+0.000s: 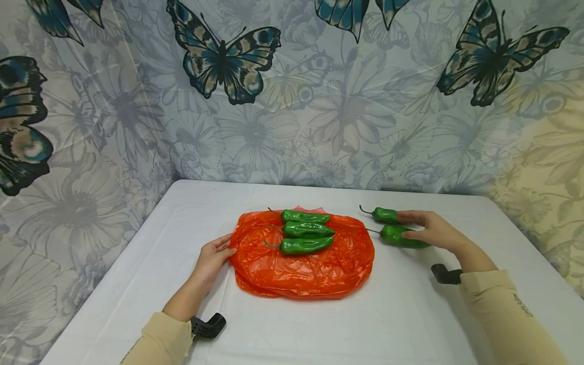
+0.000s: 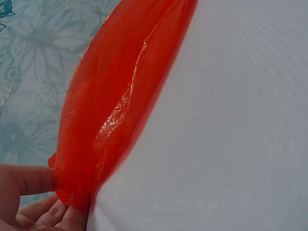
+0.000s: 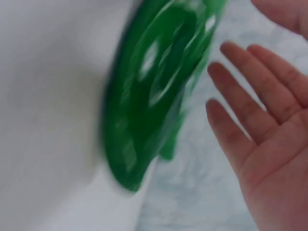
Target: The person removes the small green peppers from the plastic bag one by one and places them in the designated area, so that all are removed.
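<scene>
A crinkled red plastic bag [image 1: 301,279] lies on the white table. Three green peppers [image 1: 306,246] rest in a row on top of it, stems to the left. My left hand [image 1: 211,261] pinches the bag's left edge, thumb on one side and fingers on the other [image 2: 41,211]. To the right of the bag, two more green peppers [image 1: 401,237] lie one behind the other. Over them is my right hand [image 1: 431,230]; in the right wrist view its fingers [image 3: 250,96] are spread and apart from the blurred pepper [image 3: 139,106].
A white cloth covers the table [image 1: 310,334]. Behind it hangs a backdrop [image 1: 274,142] printed with flowers and butterflies. Each wrist wears a black camera mount, one at the left sleeve [image 1: 209,325] and one at the right [image 1: 446,274].
</scene>
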A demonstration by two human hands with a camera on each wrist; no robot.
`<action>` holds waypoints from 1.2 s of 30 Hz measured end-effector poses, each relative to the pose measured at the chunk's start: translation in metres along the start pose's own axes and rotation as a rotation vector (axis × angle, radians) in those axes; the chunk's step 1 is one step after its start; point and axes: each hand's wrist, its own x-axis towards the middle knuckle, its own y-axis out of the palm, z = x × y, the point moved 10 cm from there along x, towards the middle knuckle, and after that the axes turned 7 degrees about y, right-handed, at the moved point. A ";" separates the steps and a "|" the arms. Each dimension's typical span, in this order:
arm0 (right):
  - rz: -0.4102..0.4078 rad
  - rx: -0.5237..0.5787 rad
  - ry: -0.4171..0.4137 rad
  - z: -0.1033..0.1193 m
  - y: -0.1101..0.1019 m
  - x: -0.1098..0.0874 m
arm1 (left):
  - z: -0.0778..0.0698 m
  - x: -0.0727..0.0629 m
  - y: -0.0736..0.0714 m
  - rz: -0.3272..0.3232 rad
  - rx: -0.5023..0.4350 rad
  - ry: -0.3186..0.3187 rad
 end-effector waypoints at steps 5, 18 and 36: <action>-0.036 -0.019 -0.055 0.035 0.001 0.002 | -0.001 0.000 0.000 -0.001 0.006 0.002; -0.015 0.055 -0.091 0.068 0.017 0.014 | -0.001 0.000 0.000 -0.003 0.013 0.006; 0.061 0.178 -0.138 0.112 0.034 0.026 | -0.001 -0.001 0.000 0.002 0.014 -0.004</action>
